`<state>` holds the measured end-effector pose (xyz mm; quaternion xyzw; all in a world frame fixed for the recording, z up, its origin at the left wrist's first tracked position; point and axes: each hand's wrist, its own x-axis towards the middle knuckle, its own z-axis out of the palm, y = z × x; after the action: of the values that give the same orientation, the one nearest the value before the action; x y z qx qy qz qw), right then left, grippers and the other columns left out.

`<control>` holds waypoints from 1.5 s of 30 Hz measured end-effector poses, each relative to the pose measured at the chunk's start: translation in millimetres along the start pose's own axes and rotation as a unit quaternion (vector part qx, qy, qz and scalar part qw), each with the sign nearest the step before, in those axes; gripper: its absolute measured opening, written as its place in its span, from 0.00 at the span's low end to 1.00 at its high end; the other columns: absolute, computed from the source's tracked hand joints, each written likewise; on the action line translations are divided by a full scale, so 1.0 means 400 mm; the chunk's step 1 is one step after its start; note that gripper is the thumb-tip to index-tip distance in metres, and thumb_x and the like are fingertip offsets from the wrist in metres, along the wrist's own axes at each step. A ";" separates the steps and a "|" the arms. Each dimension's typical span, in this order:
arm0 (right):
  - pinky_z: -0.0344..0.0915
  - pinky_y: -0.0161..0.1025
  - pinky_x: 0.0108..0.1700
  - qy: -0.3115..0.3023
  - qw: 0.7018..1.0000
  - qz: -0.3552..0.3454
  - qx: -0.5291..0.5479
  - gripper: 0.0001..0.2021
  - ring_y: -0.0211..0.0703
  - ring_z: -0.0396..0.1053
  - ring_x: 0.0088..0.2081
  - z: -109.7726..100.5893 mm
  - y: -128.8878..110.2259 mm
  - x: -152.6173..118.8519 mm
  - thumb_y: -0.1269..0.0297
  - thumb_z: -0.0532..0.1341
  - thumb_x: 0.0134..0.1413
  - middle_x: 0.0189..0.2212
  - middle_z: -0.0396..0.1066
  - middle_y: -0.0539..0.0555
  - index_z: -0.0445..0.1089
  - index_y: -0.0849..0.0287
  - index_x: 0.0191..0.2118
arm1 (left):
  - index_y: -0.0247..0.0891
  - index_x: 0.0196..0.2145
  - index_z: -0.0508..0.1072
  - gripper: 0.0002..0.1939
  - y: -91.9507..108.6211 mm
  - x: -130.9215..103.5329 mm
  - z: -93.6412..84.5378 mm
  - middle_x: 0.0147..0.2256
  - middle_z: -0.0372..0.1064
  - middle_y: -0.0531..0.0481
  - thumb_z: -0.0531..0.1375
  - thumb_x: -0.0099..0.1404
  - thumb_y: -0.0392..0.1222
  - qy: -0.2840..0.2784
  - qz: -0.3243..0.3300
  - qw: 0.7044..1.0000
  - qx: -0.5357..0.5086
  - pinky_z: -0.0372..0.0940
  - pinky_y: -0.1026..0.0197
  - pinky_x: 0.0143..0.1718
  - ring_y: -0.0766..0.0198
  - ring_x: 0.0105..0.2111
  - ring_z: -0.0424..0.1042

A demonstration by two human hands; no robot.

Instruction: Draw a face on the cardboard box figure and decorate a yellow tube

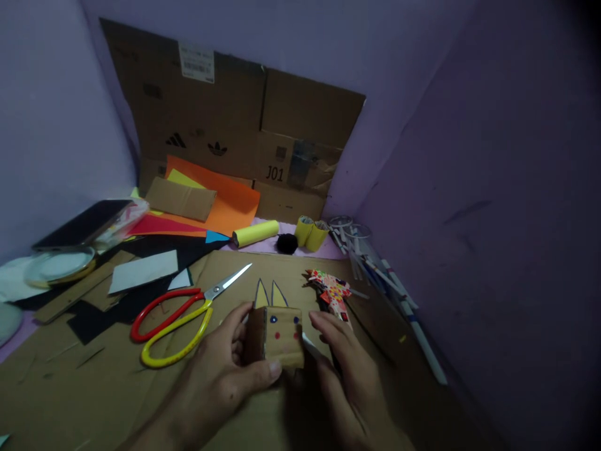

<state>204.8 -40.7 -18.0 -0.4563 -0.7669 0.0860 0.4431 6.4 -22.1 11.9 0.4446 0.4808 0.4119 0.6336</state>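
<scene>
A small cardboard box point(285, 344) bears a drawn face with two blue-outlined eyes and red dots, and two pointed yellow ears point(278, 294) stand at its top. My left hand point(230, 366) grips it from the left, thumb on the lower front. Just right of the box, my right hand point(350, 369) has its fingers apart, with a thin whitish piece point(312, 346) by the thumb; whether it is held is unclear. Scissors with red and yellow handles point(188, 319) lie open on the left. Behind my right hand is a glue gun covered in floral pattern point(334, 290).
Yellow rolls point(256, 233) and a black fuzzy ball point(287, 243) lie at the back. Coloured paper point(230, 203), cardboard scraps and a dark phone-like device point(82, 224) are at the left. Rolled paper sticks point(425, 347) line the right; cardboard leans on the wall.
</scene>
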 end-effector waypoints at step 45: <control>0.75 0.42 0.42 -0.069 0.978 -0.115 -0.159 0.27 0.52 0.74 0.48 0.003 0.028 -0.001 0.78 0.52 0.54 0.50 0.71 0.66 0.59 0.61 0.61 | 0.37 0.51 0.65 0.29 0.035 -0.014 0.001 0.43 0.77 0.46 0.66 0.52 0.42 -0.023 0.019 0.994 0.105 0.71 0.56 0.40 0.49 0.45 0.75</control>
<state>210.8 -34.5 -25.0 -0.4225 -0.8470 -0.0571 0.3175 4.3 -23.8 26.6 0.5271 0.4980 0.3605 0.5867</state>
